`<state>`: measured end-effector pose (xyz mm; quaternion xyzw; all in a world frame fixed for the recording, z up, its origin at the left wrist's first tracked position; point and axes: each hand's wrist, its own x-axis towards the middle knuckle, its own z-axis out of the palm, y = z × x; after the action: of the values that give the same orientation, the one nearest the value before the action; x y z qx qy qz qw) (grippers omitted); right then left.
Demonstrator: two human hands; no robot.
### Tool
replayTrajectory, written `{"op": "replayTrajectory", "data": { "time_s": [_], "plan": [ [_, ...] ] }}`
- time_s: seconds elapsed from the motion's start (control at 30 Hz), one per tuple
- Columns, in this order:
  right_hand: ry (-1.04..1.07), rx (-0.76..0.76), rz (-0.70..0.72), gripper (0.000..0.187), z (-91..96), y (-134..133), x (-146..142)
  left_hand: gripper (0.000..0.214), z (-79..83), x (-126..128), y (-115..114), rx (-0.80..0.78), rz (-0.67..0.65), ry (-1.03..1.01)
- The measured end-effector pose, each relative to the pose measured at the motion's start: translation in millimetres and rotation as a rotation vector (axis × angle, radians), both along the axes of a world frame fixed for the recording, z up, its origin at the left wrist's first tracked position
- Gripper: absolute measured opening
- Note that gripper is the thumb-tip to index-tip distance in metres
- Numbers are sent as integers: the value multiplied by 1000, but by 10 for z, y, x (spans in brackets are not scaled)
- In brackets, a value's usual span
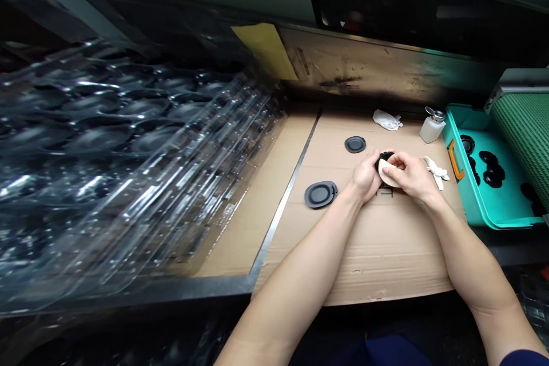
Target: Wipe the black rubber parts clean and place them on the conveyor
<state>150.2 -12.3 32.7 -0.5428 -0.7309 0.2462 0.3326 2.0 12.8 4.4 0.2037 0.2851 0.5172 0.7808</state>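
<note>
Over the cardboard my left hand [366, 178] is closed on a black round plastic part [386, 156], mostly hidden behind my fingers. Pinched in my right hand [410, 174] is a cream-coloured round pad [389, 174], which overlaps the face of the black part. Left of my hands, dark oval plastic parts [319, 194] lie overlapping on the cardboard. Another dark oval part [355, 144] lies farther back. A white rag [437, 173] is just to the right of my right hand.
Clear plastic trays [141, 183] holding dark parts are stacked on the left. At the back right stand a pump bottle [432, 126] and a crumpled white wipe [387, 120]. A teal bin [476, 206] with black parts sits beside a green conveyor belt [525, 126]. Cardboard [386, 263] covers the table.
</note>
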Motion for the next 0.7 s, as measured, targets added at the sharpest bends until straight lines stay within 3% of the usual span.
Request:
{"op": "replayTrajectory", "data": {
  "time_s": [0.07, 0.17, 0.2, 0.33, 0.43, 0.53, 0.6, 0.7],
  "plan": [
    [-81, 30, -76, 18, -5, 13, 17, 33, -11, 17, -17, 17, -16, 40],
    [-169, 103, -300, 17, 15, 31, 68, 34, -20, 11, -17, -20, 33, 88],
    [-150, 117, -309, 18, 21, 32, 75, 34, -23, 10, -13, -32, 50, 88],
    [-76, 82, -114, 17, 2, 45, 65, 34, -41, 25, -2, -40, 32, 47],
    [-129, 135, -285, 17, -37, 96, 98, 35, -42, 48, -13, -63, 13, 56],
    [-37, 203, -434, 26, -55, 111, 70, 39, -11, 97, -50, -85, 5, 40],
    [-29, 157, -437, 31, -55, 60, -47, 42, 18, 140, -82, -63, -3, -23],
    [-227, -25, -438, 35, -37, -66, -289, 43, 44, 177, -115, -11, 24, -110]
  ]
}}
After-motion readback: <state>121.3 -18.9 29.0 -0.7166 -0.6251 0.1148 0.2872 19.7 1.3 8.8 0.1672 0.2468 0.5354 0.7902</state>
